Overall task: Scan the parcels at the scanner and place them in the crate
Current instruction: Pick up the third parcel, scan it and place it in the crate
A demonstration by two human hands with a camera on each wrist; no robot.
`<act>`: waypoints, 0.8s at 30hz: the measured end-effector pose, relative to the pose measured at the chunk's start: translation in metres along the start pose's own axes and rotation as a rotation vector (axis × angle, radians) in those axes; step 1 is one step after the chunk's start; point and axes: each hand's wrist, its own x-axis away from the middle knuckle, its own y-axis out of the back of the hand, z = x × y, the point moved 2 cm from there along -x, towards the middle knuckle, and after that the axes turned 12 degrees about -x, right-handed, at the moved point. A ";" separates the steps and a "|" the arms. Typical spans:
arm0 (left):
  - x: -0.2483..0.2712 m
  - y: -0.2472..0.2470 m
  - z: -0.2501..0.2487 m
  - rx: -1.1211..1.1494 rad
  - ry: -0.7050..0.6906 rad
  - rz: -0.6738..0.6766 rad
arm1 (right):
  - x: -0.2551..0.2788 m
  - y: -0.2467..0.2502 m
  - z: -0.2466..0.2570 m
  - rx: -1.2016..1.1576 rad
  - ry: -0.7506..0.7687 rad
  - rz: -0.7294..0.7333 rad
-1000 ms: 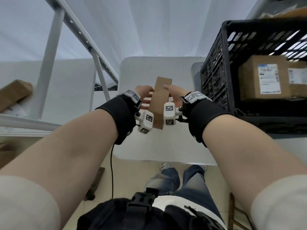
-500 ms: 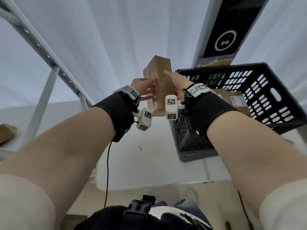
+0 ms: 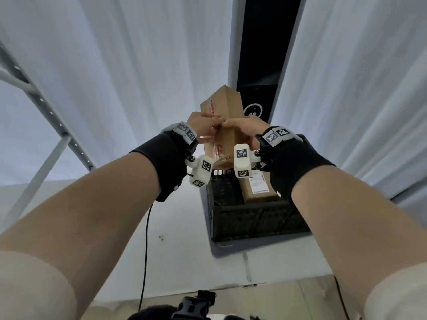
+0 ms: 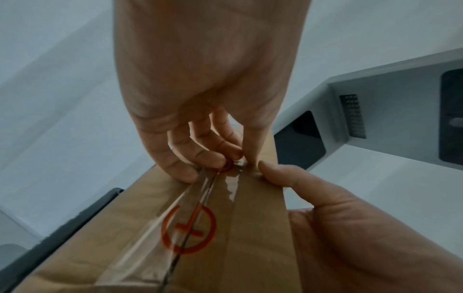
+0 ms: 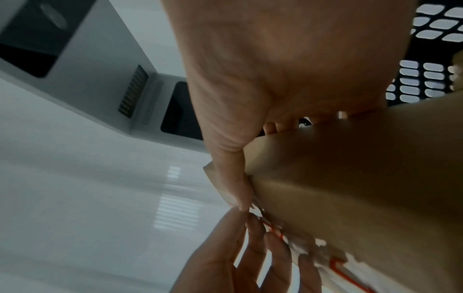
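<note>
My left hand [image 3: 200, 125] and right hand [image 3: 242, 130] grip one brown parcel [image 3: 223, 118] between them in the head view, thumbs meeting on its near face, fingers curled around its sides. I hold it raised and tilted, its far end up against the black panel of the scanner [image 3: 263, 65], whose round white ring shows just right of the box. Below my hands the black crate [image 3: 254, 218] sits at the far right part of the white tabletop [image 3: 180, 250], with another labelled parcel [image 3: 258, 190] lying inside it. A black cable [image 3: 145, 239] hangs from my left wrist.

From the left wrist camera, my left hand [image 4: 200, 99] has its fingertips [image 4: 180, 172] pressed on the taped seam of the parcel [image 4: 250, 237], beside a red circle mark [image 4: 189, 230]. My right thumb [image 4: 283, 176] lies on the same face, touching the tape edge.

From the right wrist camera, my right hand [image 5: 275, 69] wraps the parcel's [image 5: 363, 178] corner, thumb down along one edge and fingers hidden behind it. My left fingers [image 5: 255, 247] touch the taped face below. The crate's [image 5: 431, 49] slotted wall is at the upper right; the scanner [image 5: 100, 69] housing is at the upper left.
</note>
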 end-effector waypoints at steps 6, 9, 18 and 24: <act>0.032 -0.051 -0.039 0.002 -0.035 -0.083 | 0.022 0.073 0.010 -0.021 0.088 0.031; 0.049 -0.077 -0.055 0.017 -0.041 -0.103 | 0.037 0.110 0.013 -0.064 0.096 0.049; 0.088 -0.120 -0.112 -0.077 -0.054 -0.311 | 0.085 0.187 0.037 -0.157 0.180 0.121; 0.119 -0.118 -0.154 -0.027 -0.103 -0.298 | 0.115 0.219 0.066 -0.274 0.286 0.199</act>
